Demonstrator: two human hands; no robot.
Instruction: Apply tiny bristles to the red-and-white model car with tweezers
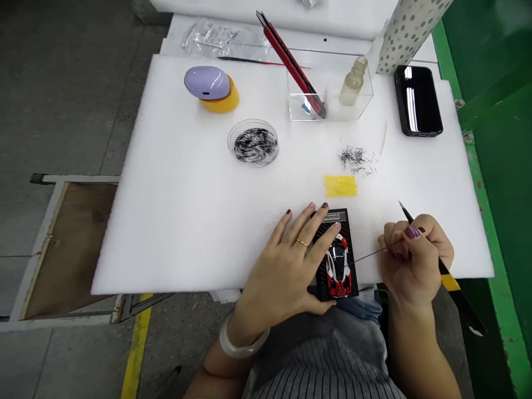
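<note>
One foam sheet (166, 221). One toy car (338, 266) on one black base (332, 219). Two hands: left (286, 266), right (411, 257). One tweezers (405, 212). One wire (368, 256). One dish (252, 142) of pins, uncountable. One loose pin heap (352, 158). One yellow tape (341, 185). One clear box (332, 91). One knife (291, 61). One bottle (354, 82). One phone (418, 100). One earbud case (206, 83). One ring (302, 243). One bangle (243, 343).

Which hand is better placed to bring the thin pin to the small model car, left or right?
Right. The right hand already pinches the thin pin, its tip close to the model car. The left hand rests flat on the car's black base, steadying it.
</note>
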